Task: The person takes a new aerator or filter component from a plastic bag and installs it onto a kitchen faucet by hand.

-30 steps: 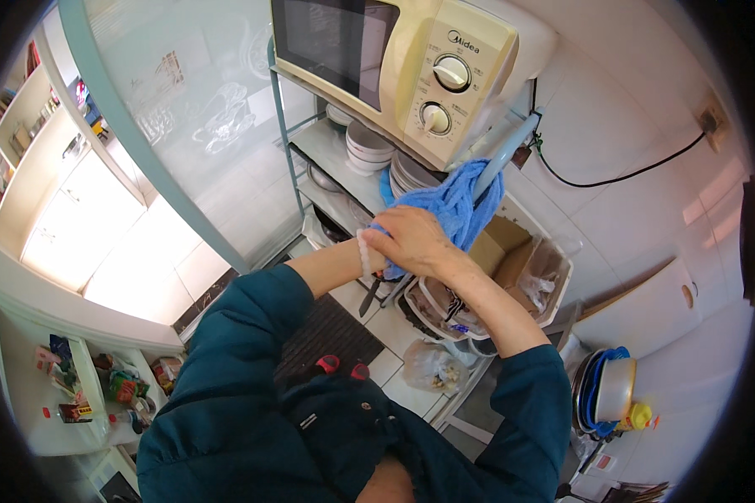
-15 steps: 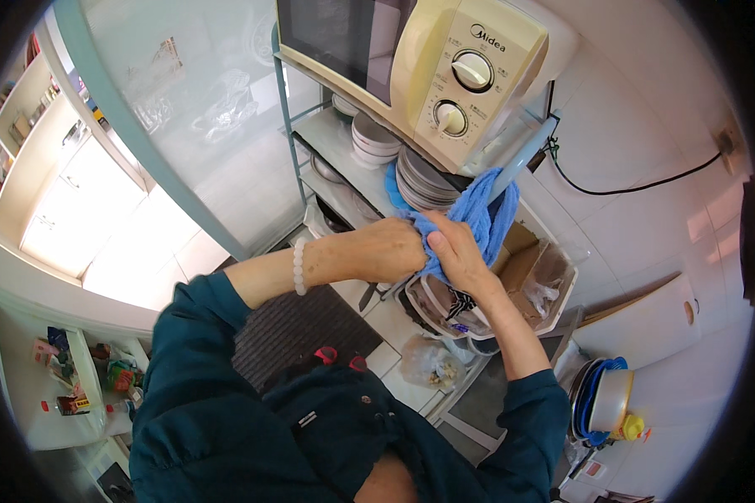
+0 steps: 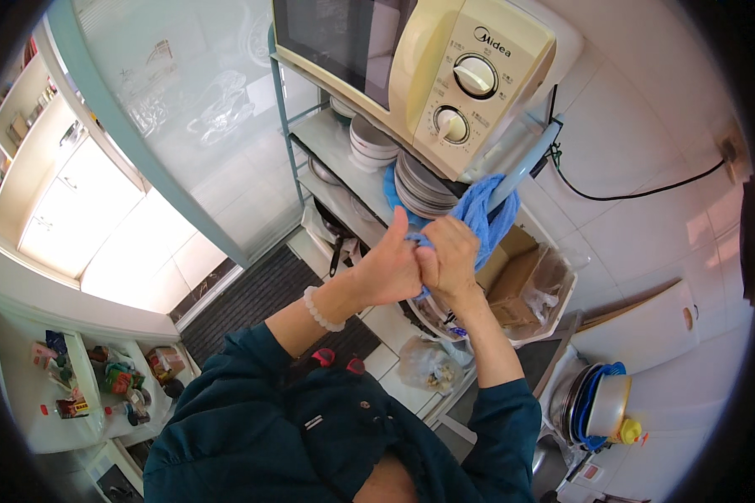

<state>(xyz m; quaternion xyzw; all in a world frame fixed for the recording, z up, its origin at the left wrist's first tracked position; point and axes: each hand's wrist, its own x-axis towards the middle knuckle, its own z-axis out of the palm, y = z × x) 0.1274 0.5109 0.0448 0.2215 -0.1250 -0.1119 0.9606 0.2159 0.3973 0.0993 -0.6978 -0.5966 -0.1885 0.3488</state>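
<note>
A blue towel [image 3: 490,220] hangs from the light blue rail [image 3: 520,168] at the side of the shelf rack, below the cream microwave [image 3: 436,75]. My right hand [image 3: 449,261] is closed around its lower part. My left hand [image 3: 390,267], with a white bead bracelet at the wrist, is closed against the towel beside my right hand, its thumb pointing up. Just behind them are stacked plates [image 3: 417,189] and white bowls [image 3: 373,147] on the rack's shelf.
Below the towel is a white bin [image 3: 562,314] holding cardboard and plastic. A bag [image 3: 424,360] lies on the floor. Pots and lids [image 3: 600,402] stand at right. A glass sliding door [image 3: 184,101] and a shelved cabinet [image 3: 75,394] are at left, near a dark mat [image 3: 260,293].
My left hand has turned so its thumb points up instead of showing its back. My right hand now grips the towel beside it instead of lying over my left wrist.
</note>
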